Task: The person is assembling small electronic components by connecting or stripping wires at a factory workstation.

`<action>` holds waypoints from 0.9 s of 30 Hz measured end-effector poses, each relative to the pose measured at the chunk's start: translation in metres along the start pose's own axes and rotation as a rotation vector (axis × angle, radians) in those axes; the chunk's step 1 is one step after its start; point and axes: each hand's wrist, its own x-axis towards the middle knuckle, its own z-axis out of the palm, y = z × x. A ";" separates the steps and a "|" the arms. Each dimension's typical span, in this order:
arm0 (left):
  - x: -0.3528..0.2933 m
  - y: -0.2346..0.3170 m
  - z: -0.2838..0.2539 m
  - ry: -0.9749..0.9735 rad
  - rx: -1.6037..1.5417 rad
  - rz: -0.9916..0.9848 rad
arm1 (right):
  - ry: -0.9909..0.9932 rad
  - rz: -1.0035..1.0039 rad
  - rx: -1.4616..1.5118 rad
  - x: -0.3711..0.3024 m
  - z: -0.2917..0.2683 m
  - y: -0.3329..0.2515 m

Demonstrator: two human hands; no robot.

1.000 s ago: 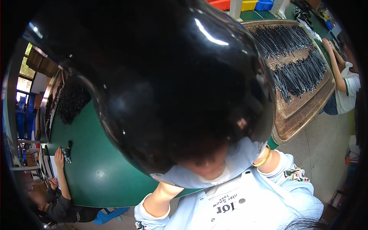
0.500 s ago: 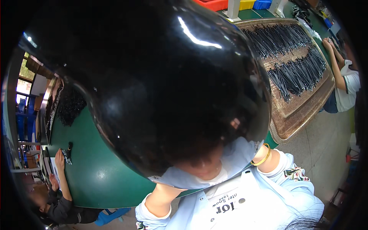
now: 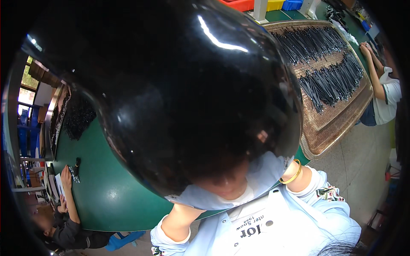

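Observation:
A large glossy black rounded thing point(image 3: 183, 106) fills the middle of the head view; I cannot tell its kind. It hides both of my hands. My left forearm point(image 3: 183, 217), in a light blue sleeve with a white cuff, goes behind its lower edge. On the right, my other forearm point(image 3: 301, 177), with a gold bangle point(image 3: 294, 176) at the wrist, also passes out of sight behind it. Whatever my hands hold or touch is hidden. Beneath the black thing, part of a green table point(image 3: 111, 187) shows.
To the right lies a brown mesh tray point(image 3: 329, 136) with two rows of black cables point(image 3: 333, 83). A person point(image 3: 386, 81) stands beyond it. At the left, another person's hands point(image 3: 66, 179) are by a small cable bundle point(image 3: 77, 170). Red, yellow and blue bins point(image 3: 275, 5) stand behind.
At the left, the other person's lower hand has shifted slightly nearer their raised one. The black thing and my forearms look almost the same.

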 end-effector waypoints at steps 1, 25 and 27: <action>0.000 0.000 0.000 0.015 0.005 0.013 | -0.003 0.002 0.002 0.000 0.000 -0.001; -0.010 -0.006 0.002 0.094 -0.328 -0.291 | -0.020 0.030 0.078 0.000 0.001 -0.001; -0.006 -0.004 0.000 0.069 -0.270 -0.228 | -0.017 0.039 0.066 -0.001 0.000 -0.001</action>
